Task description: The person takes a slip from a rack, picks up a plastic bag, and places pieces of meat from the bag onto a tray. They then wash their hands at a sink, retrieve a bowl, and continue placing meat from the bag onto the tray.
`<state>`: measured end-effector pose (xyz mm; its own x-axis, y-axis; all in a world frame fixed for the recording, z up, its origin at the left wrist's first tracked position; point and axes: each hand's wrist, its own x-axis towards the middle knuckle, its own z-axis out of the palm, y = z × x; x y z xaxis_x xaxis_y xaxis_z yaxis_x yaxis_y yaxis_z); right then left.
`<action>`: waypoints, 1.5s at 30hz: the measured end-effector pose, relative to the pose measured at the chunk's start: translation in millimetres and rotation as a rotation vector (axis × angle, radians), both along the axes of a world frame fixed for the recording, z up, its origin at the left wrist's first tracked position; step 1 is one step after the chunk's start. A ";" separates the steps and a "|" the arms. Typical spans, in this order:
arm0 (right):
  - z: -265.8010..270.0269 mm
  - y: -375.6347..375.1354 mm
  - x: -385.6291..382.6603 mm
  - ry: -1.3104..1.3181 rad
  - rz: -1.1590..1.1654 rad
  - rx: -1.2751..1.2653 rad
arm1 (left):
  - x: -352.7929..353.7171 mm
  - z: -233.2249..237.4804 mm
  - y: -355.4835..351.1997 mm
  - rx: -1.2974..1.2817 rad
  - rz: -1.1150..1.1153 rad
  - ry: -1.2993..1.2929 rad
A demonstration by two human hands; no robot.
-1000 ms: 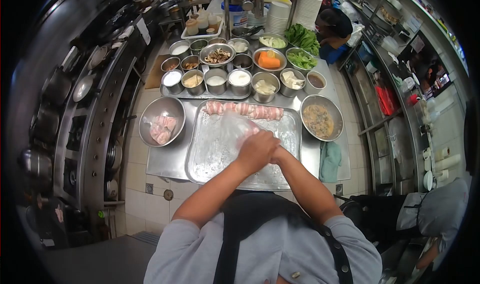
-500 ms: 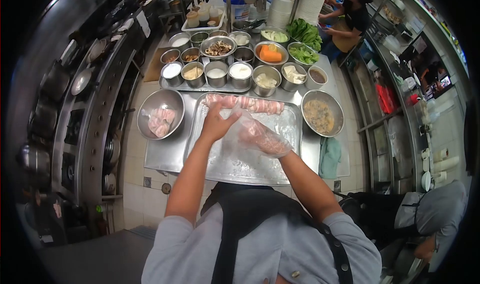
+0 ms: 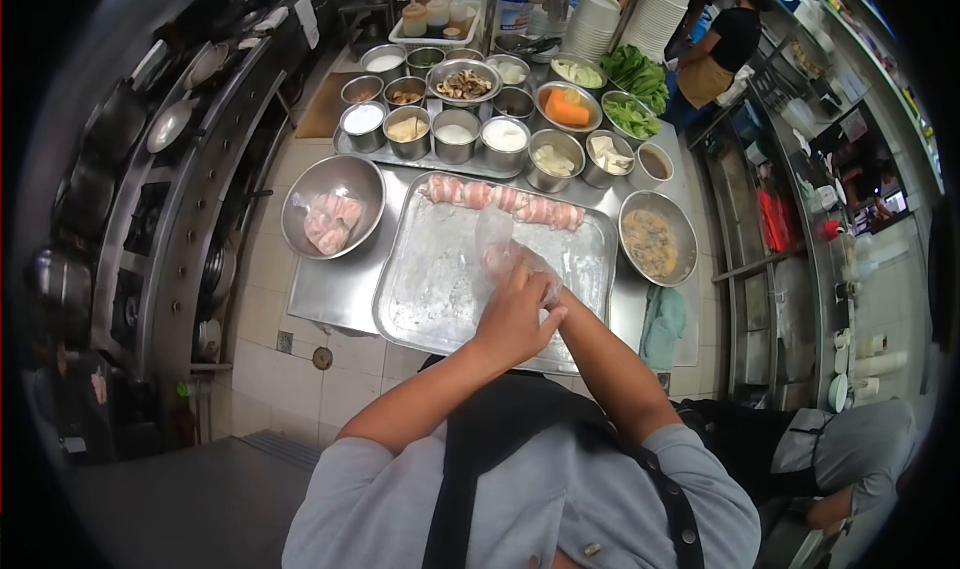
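Note:
A clear plastic glove (image 3: pixel 495 227) covers my right hand (image 3: pixel 500 259), its loose tip sticking out past the fingers. My bare left hand (image 3: pixel 518 307) lies across the right one near the wrist, fingers bent over the glove's plastic. How the right fingers are held is hidden by the crumpled plastic and the left hand. Both hands are above a wet metal tray (image 3: pixel 425 289). Along the tray's far edge runs a row of pink-and-white meat rolls (image 3: pixel 505 201).
A steel bowl of wrapped meat pieces (image 3: pixel 332 222) stands left of the tray. On the right are a bowl of chunky mixture (image 3: pixel 652 244) and a green cloth (image 3: pixel 662 327). Several ingredient tins (image 3: pixel 457 141) line the back. Other people are at the far right and lower right.
My left hand has moved from the glove's fingertip end back towards the right wrist, and its fingers have bent over the glove. The view has shifted slightly.

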<state>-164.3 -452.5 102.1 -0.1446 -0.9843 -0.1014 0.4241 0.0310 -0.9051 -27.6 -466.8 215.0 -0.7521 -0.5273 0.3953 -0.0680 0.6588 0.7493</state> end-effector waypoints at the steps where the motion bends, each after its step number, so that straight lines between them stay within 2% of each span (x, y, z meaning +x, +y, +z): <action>1: -15.5 -9.0 -8.3 0.263 0.044 0.062 | -0.7 -7.6 1.2 0.105 -0.056 -0.020; 3: -43.5 -28.8 -25.8 0.798 0.135 0.175 | -8.0 -21.6 -6.9 0.037 -0.017 0.050; 5: -56.2 -38.0 -27.5 1.066 0.190 0.224 | -10.2 -29.4 -14.8 -0.034 0.024 0.070; 9: -73.4 -42.4 -14.9 0.304 -0.012 -0.027 | -10.5 -16.7 -13.4 0.151 -0.022 0.138; 11: -80.1 -42.9 -16.0 0.113 -0.062 -0.084 | -11.0 -12.1 -18.5 0.248 -0.003 0.109; 12: -83.3 -42.5 -19.9 -0.159 0.044 -0.145 | -12.9 -14.4 -24.8 0.248 -0.003 0.110; 13: -79.6 -42.8 -20.6 -0.431 0.149 -0.205 | -15.3 -21.3 -34.6 0.222 0.092 0.152; 14: -76.1 -43.4 -21.1 -0.430 0.140 -0.211 | -17.4 -28.3 -45.6 0.195 0.178 0.195; 15: -56.1 -42.8 -18.6 -0.037 0.185 -0.038 | -18.9 -37.8 -59.7 0.241 0.223 0.197; 17: -0.1 -39.6 -13.4 0.358 0.189 0.146 | -15.0 -45.5 -81.4 0.344 0.256 0.179; 18: 37.3 -39.6 -7.9 0.722 0.265 0.342 | -13.1 -46.5 -88.5 0.401 0.252 0.158; 20: 86.9 -27.9 5.4 0.955 0.199 0.458 | -11.5 -52.7 -97.9 0.370 0.246 0.118; 21: 90.3 -21.6 4.8 0.954 0.184 0.463 | -11.8 -52.4 -99.8 0.337 0.264 0.077; 23: 95.0 -11.9 4.3 1.014 0.198 0.286 | -11.4 -52.6 -99.7 0.349 0.247 0.091; 24: 113.6 -0.8 6.3 1.032 0.153 0.165 | -11.7 -50.3 -99.6 0.362 0.249 0.109; 25: 121.0 5.4 0.2 1.033 0.146 0.163 | -10.9 -45.0 -98.0 0.358 0.245 0.109; 27: 128.4 20.0 -14.6 0.499 -0.076 0.212 | -7.2 -34.7 -92.1 0.439 0.243 0.079; 29: 111.6 16.7 -61.5 1.102 -0.223 0.239 | -6.0 -27.8 -83.0 0.471 0.206 0.073; 31: 64.7 14.6 -103.3 1.398 -0.447 0.227 | -5.7 -22.7 -69.9 0.501 0.168 0.069; 32: 49.6 12.9 -115.7 1.395 -0.456 0.223 | -5.4 -20.1 -62.8 0.435 0.189 0.037; 34: 30.8 1.4 -138.6 1.675 -0.237 0.444 | -4.8 -24.5 -52.8 0.347 0.222 -0.025; 38: 10.0 2.9 -149.7 1.792 -0.184 0.343 | -3.3 -35.8 -36.7 0.185 0.247 -0.075; 40: 15.3 3.8 -148.8 1.836 -0.161 0.363 | -5.3 -33.0 -28.8 0.239 0.213 -0.119; 45: 7.8 -3.0 -164.0 1.824 -0.088 0.354 | -17.0 -32.0 -19.6 0.192 0.161 -0.195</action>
